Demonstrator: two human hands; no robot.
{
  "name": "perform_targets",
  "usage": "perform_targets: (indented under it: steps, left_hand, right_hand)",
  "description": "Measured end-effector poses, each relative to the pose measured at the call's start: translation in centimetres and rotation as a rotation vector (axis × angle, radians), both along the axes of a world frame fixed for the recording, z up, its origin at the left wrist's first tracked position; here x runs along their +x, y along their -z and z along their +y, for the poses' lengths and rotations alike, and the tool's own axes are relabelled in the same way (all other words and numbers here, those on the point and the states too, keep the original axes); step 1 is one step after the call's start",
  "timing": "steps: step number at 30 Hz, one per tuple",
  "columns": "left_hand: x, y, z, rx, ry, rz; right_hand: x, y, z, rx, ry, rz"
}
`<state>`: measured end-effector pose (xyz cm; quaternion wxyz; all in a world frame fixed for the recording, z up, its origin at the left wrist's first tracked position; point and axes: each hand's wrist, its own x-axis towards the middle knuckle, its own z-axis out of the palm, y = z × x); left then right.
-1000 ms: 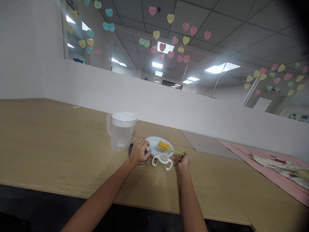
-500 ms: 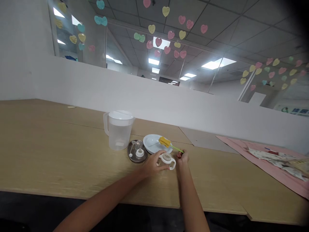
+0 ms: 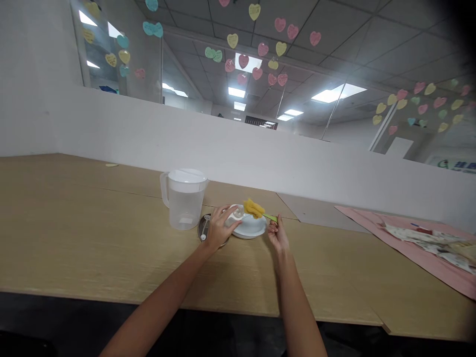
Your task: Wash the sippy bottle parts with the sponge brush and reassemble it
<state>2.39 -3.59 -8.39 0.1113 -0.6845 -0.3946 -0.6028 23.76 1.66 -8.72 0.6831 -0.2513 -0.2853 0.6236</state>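
Observation:
My left hand (image 3: 219, 228) is closed around a clear baby bottle (image 3: 237, 212), which is tilted with its open mouth facing right, above the left side of a white dish (image 3: 251, 229). A bottle brush with a yellow sponge head (image 3: 254, 208) and green handle is gripped in my right hand (image 3: 278, 234). Its head hangs over the dish, a small gap from the bottle's mouth. Partly hidden behind my left hand, a dark round tray (image 3: 202, 229) holds a small white-ended piece (image 3: 204, 237).
Left of the tray stands a lidded clear pitcher (image 3: 186, 206) with liquid in it. At the far right a pink cloth (image 3: 383, 228) lies under a patterned fabric (image 3: 412, 237). A white wall (image 3: 238, 158) runs along the table's back edge.
My left hand took hold of the baby bottle by the dish, lifted it and moved it left, tipping its mouth rightward. My right hand raised the brush slightly.

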Motion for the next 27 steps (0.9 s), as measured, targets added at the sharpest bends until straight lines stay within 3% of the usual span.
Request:
perform_targets:
  steps: [5,13,20,23,27]
  left_hand:
    - [-0.4,-0.1,0.0,0.022,-0.075,0.08]
    - [-1.2,-0.3,0.0,0.037,-0.133,0.279]
    - [-0.8,0.0,0.2,0.032,-0.077,0.491]
    - [-0.3,0.1,0.3,0.03,-0.089,0.528]
    - [-0.6,-0.2,0.2,0.028,-0.179,0.482]
  right_hand:
    - [-0.8,-0.4,-0.4,-0.005,0.09,-0.085]
    - [-0.7,-0.4,-0.2,0.167,0.303,-0.22]
    - [-2.0,0.0,-0.2,0.2,0.178,-0.516]
    - [-1.7,0.0,-0.3,0.175,0.178,-0.463]
    - [0.0,0.2,0.0,0.075,0.38,-0.254]
